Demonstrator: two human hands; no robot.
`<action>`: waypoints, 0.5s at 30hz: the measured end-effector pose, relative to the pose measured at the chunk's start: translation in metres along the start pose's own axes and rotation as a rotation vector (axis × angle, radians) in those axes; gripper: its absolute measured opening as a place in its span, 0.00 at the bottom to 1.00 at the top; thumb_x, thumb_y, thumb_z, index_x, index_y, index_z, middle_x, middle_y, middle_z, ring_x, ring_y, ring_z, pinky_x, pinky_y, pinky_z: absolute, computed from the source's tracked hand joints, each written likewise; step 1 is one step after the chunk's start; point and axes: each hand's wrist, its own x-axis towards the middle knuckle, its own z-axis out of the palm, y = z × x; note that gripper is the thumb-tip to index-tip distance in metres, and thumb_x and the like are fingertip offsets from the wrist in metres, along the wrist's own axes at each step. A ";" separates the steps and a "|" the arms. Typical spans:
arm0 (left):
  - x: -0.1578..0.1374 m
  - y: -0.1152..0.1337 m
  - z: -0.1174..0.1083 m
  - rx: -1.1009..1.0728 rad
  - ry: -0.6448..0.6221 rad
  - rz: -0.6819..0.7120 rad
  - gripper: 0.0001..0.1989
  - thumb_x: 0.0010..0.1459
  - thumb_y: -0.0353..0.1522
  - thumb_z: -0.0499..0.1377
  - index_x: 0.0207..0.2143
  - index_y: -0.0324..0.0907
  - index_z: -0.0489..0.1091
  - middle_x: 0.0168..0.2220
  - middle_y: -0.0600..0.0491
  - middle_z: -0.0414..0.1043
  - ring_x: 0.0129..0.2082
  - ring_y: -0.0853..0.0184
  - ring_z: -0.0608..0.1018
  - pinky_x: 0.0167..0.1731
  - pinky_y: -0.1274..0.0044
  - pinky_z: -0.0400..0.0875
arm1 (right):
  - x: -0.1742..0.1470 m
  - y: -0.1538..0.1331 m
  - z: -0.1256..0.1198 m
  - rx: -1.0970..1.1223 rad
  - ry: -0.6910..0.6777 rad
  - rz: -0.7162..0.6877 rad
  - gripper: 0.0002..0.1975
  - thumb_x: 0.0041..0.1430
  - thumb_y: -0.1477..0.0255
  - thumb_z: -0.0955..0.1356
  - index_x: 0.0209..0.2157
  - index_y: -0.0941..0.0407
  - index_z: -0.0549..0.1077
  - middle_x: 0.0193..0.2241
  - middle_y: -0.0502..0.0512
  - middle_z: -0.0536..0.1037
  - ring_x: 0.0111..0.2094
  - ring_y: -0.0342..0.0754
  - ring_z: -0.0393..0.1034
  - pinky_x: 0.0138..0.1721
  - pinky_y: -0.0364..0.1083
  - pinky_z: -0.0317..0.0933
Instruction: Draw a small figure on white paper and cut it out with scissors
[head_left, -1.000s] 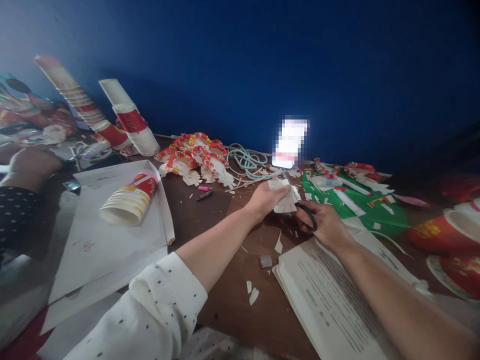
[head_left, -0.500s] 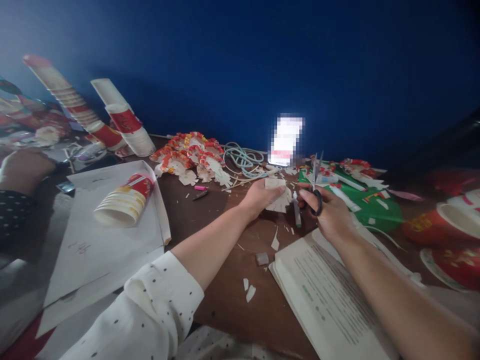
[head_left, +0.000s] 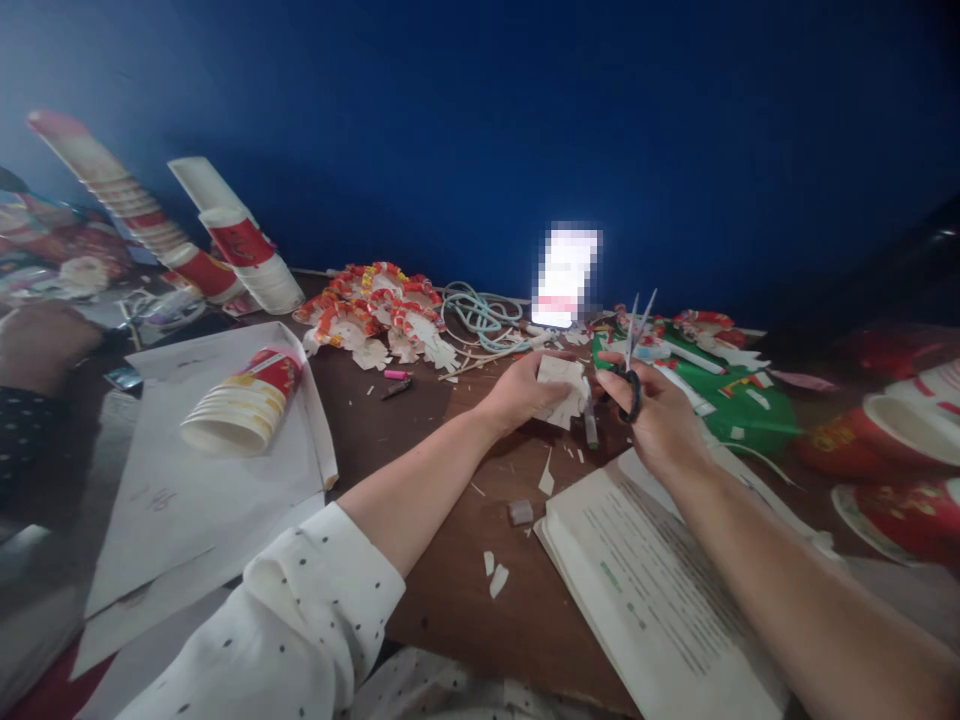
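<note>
Nearer to us than the phone (head_left: 566, 280), our left hand (head_left: 517, 395) pinches the white paper (head_left: 562, 370) between thumb and fingers, its lower edge ragged with cuts. Also on our side of the phone, but to its right, our right hand (head_left: 664, 420) has its fingers curled round the scissors (head_left: 630, 358), whose parted blades point up, apart from the paper. Almost straight toward us from the phone lies a pen (head_left: 591, 420). Left of the phone come a coiled cord (head_left: 480, 315), then red-and-white cutouts (head_left: 382, 310), then leaning cups (head_left: 244, 245). Right of the phone sits a green mat (head_left: 772, 425). Far left of the phone is another person's hand (head_left: 49, 340), blurred; we cannot tell what it holds.
</note>
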 end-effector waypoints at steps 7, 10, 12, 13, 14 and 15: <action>-0.006 0.006 0.005 0.158 -0.128 0.058 0.24 0.45 0.24 0.63 0.48 0.39 0.71 0.38 0.50 0.76 0.35 0.68 0.76 0.39 0.76 0.71 | -0.006 -0.012 0.005 -0.061 -0.052 -0.005 0.21 0.46 0.59 0.74 0.43 0.52 0.77 0.27 0.51 0.78 0.25 0.46 0.69 0.26 0.45 0.62; -0.004 0.005 0.005 0.244 -0.088 0.075 0.24 0.44 0.24 0.65 0.47 0.39 0.72 0.39 0.49 0.77 0.36 0.67 0.76 0.41 0.75 0.70 | -0.007 -0.012 0.006 -0.035 -0.084 -0.022 0.21 0.46 0.61 0.74 0.42 0.53 0.76 0.30 0.51 0.78 0.26 0.46 0.69 0.27 0.45 0.61; -0.001 0.003 0.004 0.221 -0.050 0.073 0.25 0.44 0.25 0.65 0.48 0.38 0.72 0.41 0.48 0.77 0.38 0.66 0.76 0.43 0.75 0.70 | -0.006 -0.012 0.005 -0.005 -0.076 0.004 0.20 0.45 0.62 0.74 0.42 0.52 0.76 0.29 0.50 0.77 0.25 0.45 0.68 0.26 0.44 0.60; 0.000 0.001 0.004 0.181 -0.037 0.066 0.25 0.44 0.26 0.65 0.48 0.38 0.71 0.42 0.47 0.76 0.39 0.65 0.77 0.43 0.74 0.70 | -0.005 -0.011 0.005 0.008 -0.065 0.021 0.20 0.45 0.63 0.74 0.42 0.52 0.75 0.26 0.49 0.76 0.24 0.45 0.67 0.25 0.44 0.59; 0.001 -0.001 0.003 0.136 -0.029 0.058 0.26 0.45 0.26 0.66 0.49 0.38 0.71 0.43 0.46 0.76 0.39 0.65 0.77 0.43 0.74 0.70 | -0.005 -0.011 0.004 0.014 -0.057 0.037 0.20 0.44 0.63 0.73 0.42 0.52 0.75 0.25 0.49 0.75 0.24 0.45 0.67 0.24 0.44 0.58; 0.003 -0.002 0.001 0.096 -0.017 0.050 0.26 0.45 0.27 0.66 0.50 0.38 0.70 0.44 0.46 0.76 0.39 0.65 0.77 0.43 0.74 0.71 | -0.004 -0.010 0.004 0.016 -0.054 0.049 0.21 0.44 0.63 0.73 0.42 0.52 0.75 0.23 0.48 0.74 0.23 0.45 0.66 0.24 0.45 0.57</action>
